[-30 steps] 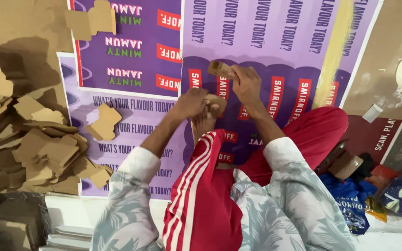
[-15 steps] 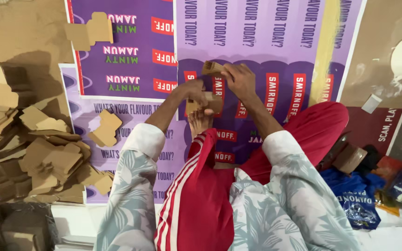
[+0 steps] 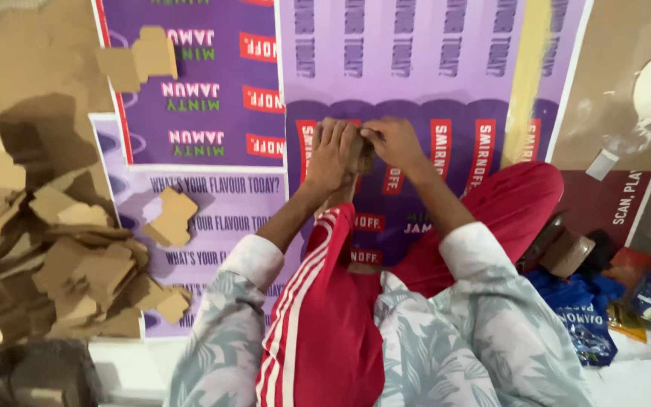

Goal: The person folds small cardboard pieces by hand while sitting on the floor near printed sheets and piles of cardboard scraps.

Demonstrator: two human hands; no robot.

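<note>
Both arms reach forward, left hand (image 3: 331, 154) and right hand (image 3: 389, 142) together gripping a small cardboard piece (image 3: 361, 153).

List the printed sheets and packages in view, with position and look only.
Purple poster sheet: under the hands, red label blocks.
Dark purple sheet: upper left, red tags.
Pale lilac sheet: lower left.
Maroon printed sheet: right.
Blue bag: lower right.

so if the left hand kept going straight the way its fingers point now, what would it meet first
The left hand points away from the body, fingers wrapped on the small brown cardboard piece. Beyond that, probably only the flat purple printed poster sheet on the floor; no other thing shows in that line, though depth is unclear.
</note>
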